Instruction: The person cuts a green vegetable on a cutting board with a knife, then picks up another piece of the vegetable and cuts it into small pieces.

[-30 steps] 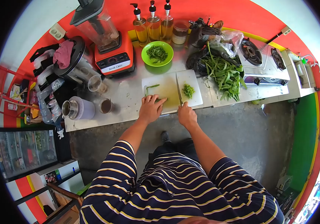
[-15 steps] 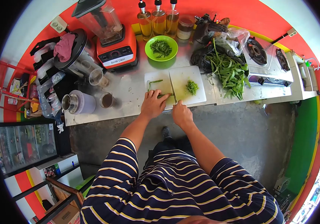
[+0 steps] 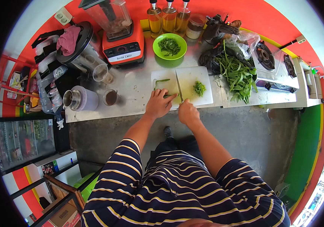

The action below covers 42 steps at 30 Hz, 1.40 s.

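My right hand [image 3: 188, 113] is wrapped round the handle of a knife [image 3: 179, 85], whose blade points away from me across the white cutting board [image 3: 204, 75]. Left of the blade, the fingers of my left hand [image 3: 158, 104] press down on a green stem [image 3: 170, 95], its tip close to the knife. Another bent piece of green stem [image 3: 162, 80] lies on the board just beyond my left fingers. To the right of the knife sits a small pile of chopped greens [image 3: 199, 88].
Behind the board stands a green bowl [image 3: 183, 48] with chopped leaves. Leafy stalks [image 3: 238, 77] lie to the right, beside a gas stove [image 3: 273, 75]. A red blender [image 3: 123, 51], a cup of brown liquid [image 3: 111, 97], a steel-topped jug [image 3: 84, 99] and oil bottles [image 3: 168, 20] share the counter.
The whole view has shifted slightly, so the counter sits a little further right. Both hands keep their places at the board, with the knife still beside the stem; its blade leans only slightly differently.
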Available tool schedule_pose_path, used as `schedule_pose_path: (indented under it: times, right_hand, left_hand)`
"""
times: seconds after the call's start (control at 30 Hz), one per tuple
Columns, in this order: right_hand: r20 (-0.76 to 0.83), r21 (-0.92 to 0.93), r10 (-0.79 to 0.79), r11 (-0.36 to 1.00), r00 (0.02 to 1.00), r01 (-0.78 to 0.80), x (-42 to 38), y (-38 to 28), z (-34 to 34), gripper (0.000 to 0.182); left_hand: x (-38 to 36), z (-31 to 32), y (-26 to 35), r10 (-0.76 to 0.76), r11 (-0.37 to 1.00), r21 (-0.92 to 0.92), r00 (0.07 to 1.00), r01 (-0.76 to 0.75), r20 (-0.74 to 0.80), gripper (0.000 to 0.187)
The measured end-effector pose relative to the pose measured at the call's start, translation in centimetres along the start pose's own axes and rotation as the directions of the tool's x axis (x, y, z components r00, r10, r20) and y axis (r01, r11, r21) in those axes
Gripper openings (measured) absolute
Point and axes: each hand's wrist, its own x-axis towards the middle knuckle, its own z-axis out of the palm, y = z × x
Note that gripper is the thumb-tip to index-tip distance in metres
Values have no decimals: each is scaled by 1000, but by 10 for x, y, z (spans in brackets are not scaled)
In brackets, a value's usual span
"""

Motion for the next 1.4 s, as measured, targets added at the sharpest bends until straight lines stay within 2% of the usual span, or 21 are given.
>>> schedule_pose_path:
  times: [0.2,0.3,0.37,0.57,0.7,0.77,1.0,1.1,1.17,1.27,1.4]
  right_hand:
    - [10,67,82,994,997,-83,-4,-2,17,31]
    - [-22,52,36,998,999,-35,10,-2,6,31]
    - [24,31,17,999,1000,-18,10,-4,0,31]
    - [30,54,83,995,996,-85,-10,-4,19,30]
    - [-13,53,49,997,999,-48,5,-8,10,30]
    - [-12,43,24,999,1000,-24,8,-8,6,30]
    - [49,146,101,983,994,-107,-15,-8,19,31]
    - [12,146,81,986,997,-82,-4,-8,19,31]
    - [-10,55,40,998,999,-40,6,-6,18,24]
    - [-4,22,5,1000,1000,-5,17,-6,11,23]
    - [21,76,2,997,1000,-4,14,-11,0,30]
  left_hand:
    - [0,-3,1,-9,1000,0,999,9,38,44]
    - [1,-2,1,0,999,-32,1000,0,-3,45]
    - [0,-1,0,12,1000,15,1000,-11,-24,44]
    - [0,-2,-1,4,1000,-16,1000,-4,-1,45]
    - [2,-4,1,12,999,-37,1000,-12,3,45]
    - [1,-3,1,24,999,-25,999,-25,-45,45]
    - [2,-4,0,-2,998,-58,1000,4,29,46]
    - [2,-6,3,-5,999,-52,1000,6,6,47]
    - [1,-2,2,-19,998,-58,998,15,-60,46]
    - [-1,4,-1,-9,994,-108,990,-6,-140,44]
    - [-1,3,-1,-4,996,-86,994,-5,-106,41]
